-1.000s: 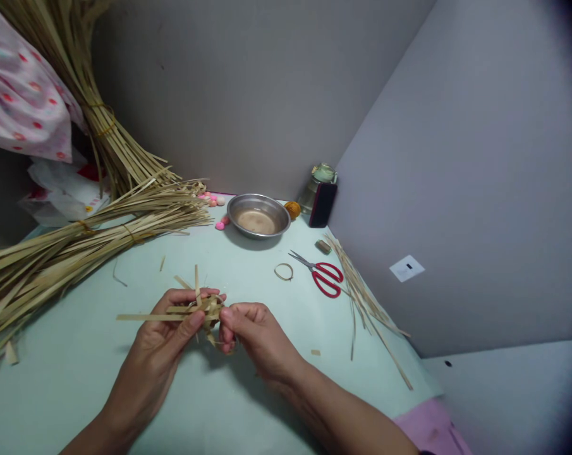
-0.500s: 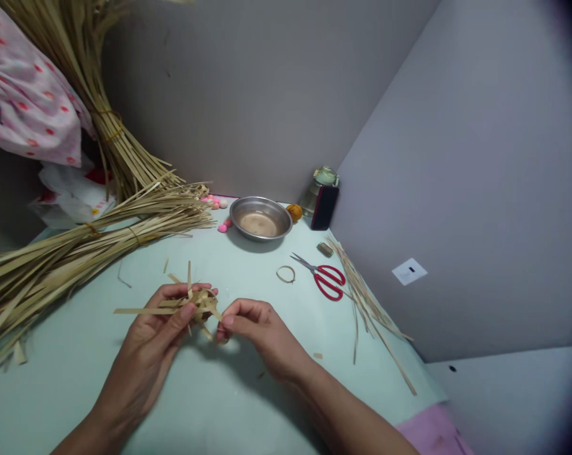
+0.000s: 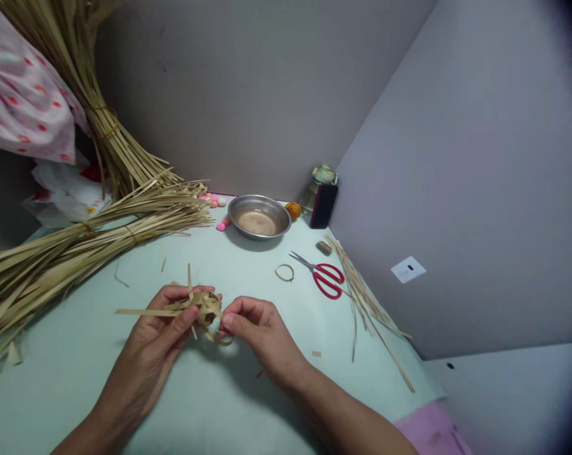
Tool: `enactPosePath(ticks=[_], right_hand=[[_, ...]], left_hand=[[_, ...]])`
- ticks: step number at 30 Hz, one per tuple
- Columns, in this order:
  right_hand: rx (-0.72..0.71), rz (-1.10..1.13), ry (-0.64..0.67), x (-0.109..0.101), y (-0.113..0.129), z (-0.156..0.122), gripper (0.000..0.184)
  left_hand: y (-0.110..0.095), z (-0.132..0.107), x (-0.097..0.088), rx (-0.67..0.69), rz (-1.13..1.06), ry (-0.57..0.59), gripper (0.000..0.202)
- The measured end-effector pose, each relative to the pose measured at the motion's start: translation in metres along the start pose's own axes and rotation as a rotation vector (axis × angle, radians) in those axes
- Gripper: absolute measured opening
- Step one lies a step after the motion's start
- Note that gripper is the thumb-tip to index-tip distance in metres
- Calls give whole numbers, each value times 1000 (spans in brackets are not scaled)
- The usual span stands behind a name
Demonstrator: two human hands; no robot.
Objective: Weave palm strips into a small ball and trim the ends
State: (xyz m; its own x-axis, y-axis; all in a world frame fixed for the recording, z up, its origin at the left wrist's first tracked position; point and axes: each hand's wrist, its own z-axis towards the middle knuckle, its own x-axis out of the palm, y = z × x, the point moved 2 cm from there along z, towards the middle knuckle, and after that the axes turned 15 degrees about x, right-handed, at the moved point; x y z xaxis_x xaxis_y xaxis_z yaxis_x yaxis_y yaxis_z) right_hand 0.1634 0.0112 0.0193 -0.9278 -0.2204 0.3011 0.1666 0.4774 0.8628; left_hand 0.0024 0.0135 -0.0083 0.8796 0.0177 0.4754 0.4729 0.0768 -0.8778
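My left hand is closed around a small woven straw piece, its thumb pressing on the near side. Several flat strip ends stick out of the weave, one long one pointing left and a short one standing up. Just to the right, my right hand pinches a straw strip between thumb and forefinger where it leaves the weave. Below the piece another strip bends in a loop toward the right fingers. The fingers hide part of the weave. Both hands are above the pale green table.
A metal bowl of liquid stands near the back wall. Red-handled scissors lie beside a small straw ring. Loose thin strips run along the right edge, and large straw bundles fill the left. A phone leans on a jar.
The woven piece has turned slightly in my left hand, and the strip below it now shows a fuller loop. My right hand keeps its pinch almost in place. The view has shifted slightly.
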Motion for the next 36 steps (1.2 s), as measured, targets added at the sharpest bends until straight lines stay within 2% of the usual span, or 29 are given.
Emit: enactPosePath(ticks=[8, 13, 18, 22, 28, 36], right_hand=[[7, -22, 43, -1, -2, 3, 39], [28, 9, 78, 0, -1, 3, 37], [52, 55, 84, 3, 1, 0, 33], [50, 67, 56, 3, 1, -1, 30], [27, 9, -7, 2, 2, -2, 26], [-9, -61, -45, 2, -1, -2, 25]], left_hand=[[1, -4, 2, -18, -40, 35, 18], [2, -2, 0, -60, -61, 15, 20], [1, -1, -3, -39, -52, 10, 19], [-2, -1, -2, -16, -24, -6, 21], [-3, -1, 2, 76, 55, 34, 21], [-3, -2, 2, 80, 76, 22, 22]])
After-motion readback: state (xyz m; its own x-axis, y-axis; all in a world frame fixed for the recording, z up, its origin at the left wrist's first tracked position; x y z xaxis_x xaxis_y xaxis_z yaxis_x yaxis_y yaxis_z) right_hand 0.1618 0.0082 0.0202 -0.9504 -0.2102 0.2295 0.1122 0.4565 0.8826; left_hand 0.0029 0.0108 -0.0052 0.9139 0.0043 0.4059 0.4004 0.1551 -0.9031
